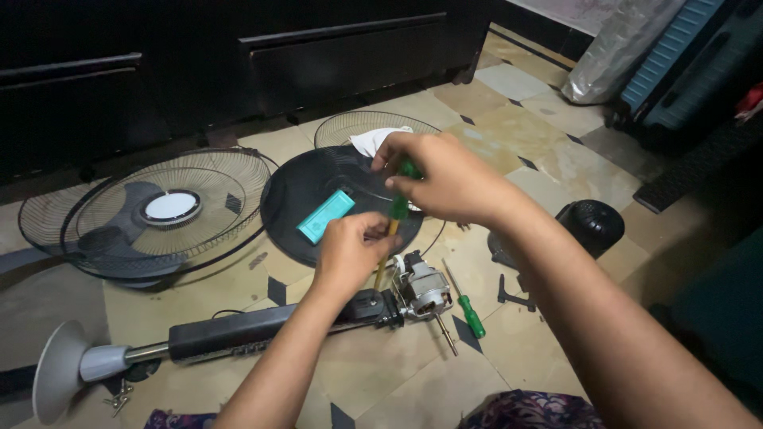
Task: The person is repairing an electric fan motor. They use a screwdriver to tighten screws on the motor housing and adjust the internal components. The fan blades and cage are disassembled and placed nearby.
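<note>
— Where's the screwdriver (400, 205)?
— Upright over the bare fan motor (423, 291) — right hand (445, 179) clamped on its green handle, left hand (352, 248) pinching the shaft.
— How far along?
— Grilles (159, 210) already off; motor still on the stand (238, 334) — second screwdriver (467, 306) beside it.

A wire fan guard (143, 210) lies on the tiled floor (509, 111) beside a round black base (298, 199) bearing a teal box (325, 215). A second green-handled screwdriver (466, 304) lies near a black motor cover (592, 225).
</note>
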